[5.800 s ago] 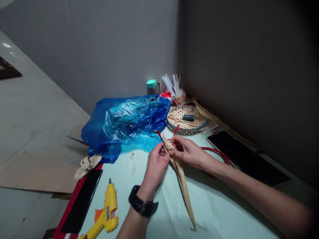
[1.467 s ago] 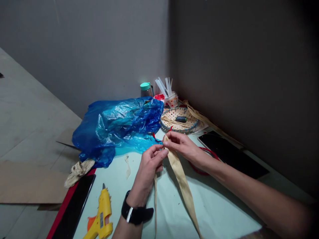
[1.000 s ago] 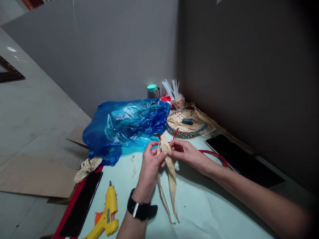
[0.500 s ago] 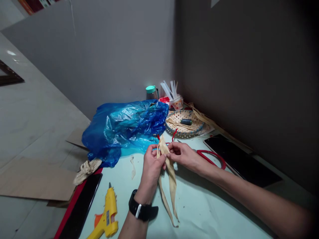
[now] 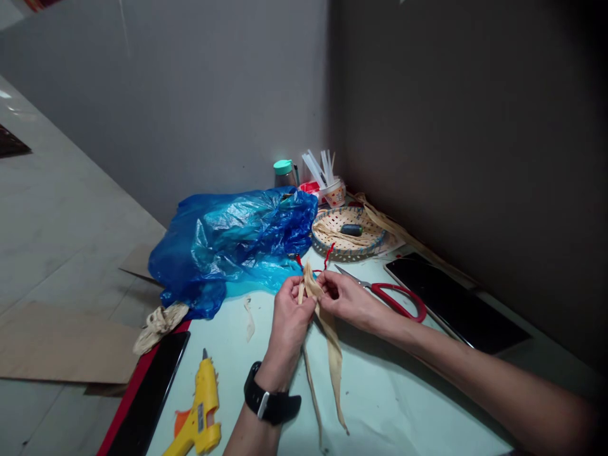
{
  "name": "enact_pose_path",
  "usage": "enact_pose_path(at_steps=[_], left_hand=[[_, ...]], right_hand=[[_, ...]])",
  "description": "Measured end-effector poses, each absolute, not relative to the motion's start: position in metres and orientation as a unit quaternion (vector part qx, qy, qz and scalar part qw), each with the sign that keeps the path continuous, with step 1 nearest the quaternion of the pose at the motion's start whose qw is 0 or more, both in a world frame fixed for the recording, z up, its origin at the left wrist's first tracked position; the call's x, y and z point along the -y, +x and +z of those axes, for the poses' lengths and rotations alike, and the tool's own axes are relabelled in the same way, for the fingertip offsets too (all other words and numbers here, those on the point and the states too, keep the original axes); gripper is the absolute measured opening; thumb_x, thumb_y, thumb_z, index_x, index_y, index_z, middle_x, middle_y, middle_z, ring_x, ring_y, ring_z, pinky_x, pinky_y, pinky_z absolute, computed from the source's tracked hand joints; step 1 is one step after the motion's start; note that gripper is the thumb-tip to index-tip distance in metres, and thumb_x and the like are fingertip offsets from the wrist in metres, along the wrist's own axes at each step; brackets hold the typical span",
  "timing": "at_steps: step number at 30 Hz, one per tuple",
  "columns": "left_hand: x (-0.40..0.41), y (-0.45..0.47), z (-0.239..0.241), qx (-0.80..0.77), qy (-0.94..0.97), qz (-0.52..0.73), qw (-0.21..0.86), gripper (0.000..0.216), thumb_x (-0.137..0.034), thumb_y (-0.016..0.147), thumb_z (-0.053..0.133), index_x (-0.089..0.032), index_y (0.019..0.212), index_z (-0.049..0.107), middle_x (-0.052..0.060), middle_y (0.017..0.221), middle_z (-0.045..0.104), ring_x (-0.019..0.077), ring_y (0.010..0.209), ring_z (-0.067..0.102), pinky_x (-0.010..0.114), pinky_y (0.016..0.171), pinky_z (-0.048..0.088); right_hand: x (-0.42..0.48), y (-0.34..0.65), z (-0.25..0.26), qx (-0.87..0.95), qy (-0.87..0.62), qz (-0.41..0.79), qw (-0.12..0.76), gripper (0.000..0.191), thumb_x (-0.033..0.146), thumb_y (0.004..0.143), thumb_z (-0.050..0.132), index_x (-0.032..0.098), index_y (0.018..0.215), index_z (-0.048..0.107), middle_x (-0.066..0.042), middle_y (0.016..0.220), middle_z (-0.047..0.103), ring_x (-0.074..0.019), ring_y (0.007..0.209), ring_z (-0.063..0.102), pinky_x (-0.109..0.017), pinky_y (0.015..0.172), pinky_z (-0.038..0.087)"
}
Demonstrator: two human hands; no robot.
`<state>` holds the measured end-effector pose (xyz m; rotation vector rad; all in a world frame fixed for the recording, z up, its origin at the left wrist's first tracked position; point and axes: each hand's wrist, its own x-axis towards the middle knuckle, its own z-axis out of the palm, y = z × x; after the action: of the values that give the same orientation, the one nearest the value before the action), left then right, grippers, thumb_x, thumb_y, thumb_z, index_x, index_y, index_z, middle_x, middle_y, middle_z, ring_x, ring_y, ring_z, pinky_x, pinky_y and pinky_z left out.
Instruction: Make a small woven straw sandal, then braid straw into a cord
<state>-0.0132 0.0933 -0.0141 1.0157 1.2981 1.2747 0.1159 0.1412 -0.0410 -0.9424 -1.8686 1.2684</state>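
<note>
Both my hands meet over the pale tabletop around a long strip of dried corn husk (image 5: pixel 333 354). My left hand (image 5: pixel 293 308), with a black watch on its wrist, pinches the strip near its upper end. Close against it, my right hand (image 5: pixel 342 295) grips the same husk from the right side. Two tails hang down toward me, one wide and one thin and twisted. Just beyond the fingers, a red fuzzy wire (image 5: pixel 329 254) pokes up; its lower part is hidden. Red-handled scissors (image 5: pixel 394 301) lie beside my right forearm.
A yellow glue gun (image 5: pixel 205 405) lies at the front left. Behind my hands are a blue plastic bag (image 5: pixel 237 234) and a woven basket (image 5: pixel 327 250) with a dark thread spool (image 5: pixel 351 230). A cup of glue sticks (image 5: pixel 335 192) stands behind, and a black tablet (image 5: pixel 460 304) lies right.
The husk's wide tail has swung to the right, and the thin tail hangs straighter. My right hand has shifted slightly, leaving more of the scissors visible. The whole view has moved a little.
</note>
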Motion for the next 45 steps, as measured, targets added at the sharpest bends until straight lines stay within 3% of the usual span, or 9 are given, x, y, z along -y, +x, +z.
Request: enact_pose_path(at_steps=[14, 21, 27, 33, 39, 45], left_hand=[[-0.092, -0.011, -0.022, -0.510, 0.422, 0.522, 0.538, 0.019, -0.013, 0.069, 0.060, -0.018, 0.085, 0.051, -0.006, 0.069, 0.050, 0.0049, 0.051, 0.043, 0.017, 0.048, 0.032], [-0.095, -0.018, -0.012, -0.523, 0.417, 0.510, 0.541, 0.027, -0.025, 0.066, 0.070, -0.018, 0.087, 0.055, -0.007, 0.065, 0.049, 0.0036, 0.043, 0.034, 0.017, 0.040, 0.023], [-0.092, -0.020, -0.004, -0.508, 0.423, 0.506, 0.554, 0.028, -0.029, 0.067, 0.072, -0.017, 0.087, 0.057, -0.008, 0.064, 0.047, 0.0026, 0.043, 0.029, 0.016, 0.038, 0.021], [-0.092, -0.025, -0.001, -0.478, 0.409, 0.487, 0.606, 0.026, -0.024, 0.068, 0.071, -0.016, 0.085, 0.054, -0.009, 0.059, 0.040, 0.0015, 0.042, 0.027, 0.014, 0.036, 0.018], [-0.092, -0.027, 0.003, -0.451, 0.378, 0.484, 0.648, 0.026, -0.023, 0.069, 0.069, -0.016, 0.087, 0.051, -0.007, 0.059, 0.046, 0.0012, 0.039, 0.033, 0.014, 0.033, 0.011], [-0.094, -0.026, 0.002, -0.441, 0.347, 0.522, 0.642, 0.035, -0.034, 0.071, 0.074, -0.017, 0.087, 0.049, -0.010, 0.059, 0.042, -0.0027, 0.035, 0.020, 0.012, 0.033, 0.012]], right_hand=[[-0.129, 0.122, -0.023, 0.801, -0.347, 0.375, 0.312, 0.011, 0.016, 0.080, 0.049, 0.021, 0.075, 0.042, 0.000, 0.072, 0.047, -0.0160, 0.067, 0.041, -0.029, 0.063, 0.026], [-0.142, 0.127, -0.024, 0.756, -0.352, 0.455, 0.313, 0.012, 0.029, 0.086, 0.049, 0.019, 0.081, 0.054, 0.001, 0.072, 0.054, -0.0151, 0.066, 0.047, -0.026, 0.059, 0.030], [-0.141, 0.126, -0.027, 0.694, -0.338, 0.546, 0.325, 0.013, 0.029, 0.084, 0.045, 0.018, 0.081, 0.051, 0.001, 0.073, 0.051, -0.0134, 0.066, 0.047, -0.024, 0.059, 0.036], [-0.144, 0.124, -0.031, 0.688, -0.321, 0.559, 0.334, 0.019, 0.034, 0.087, 0.042, 0.018, 0.081, 0.051, 0.001, 0.072, 0.050, -0.0129, 0.065, 0.046, -0.024, 0.059, 0.036], [-0.134, 0.120, -0.023, 0.716, -0.364, 0.470, 0.366, 0.020, 0.036, 0.091, 0.043, 0.020, 0.081, 0.049, 0.001, 0.072, 0.050, -0.0145, 0.066, 0.043, -0.027, 0.062, 0.031], [-0.123, 0.119, -0.011, 0.767, -0.362, 0.405, 0.342, 0.019, 0.037, 0.095, 0.041, 0.021, 0.090, 0.050, 0.003, 0.071, 0.050, -0.0131, 0.062, 0.041, -0.026, 0.059, 0.029]])
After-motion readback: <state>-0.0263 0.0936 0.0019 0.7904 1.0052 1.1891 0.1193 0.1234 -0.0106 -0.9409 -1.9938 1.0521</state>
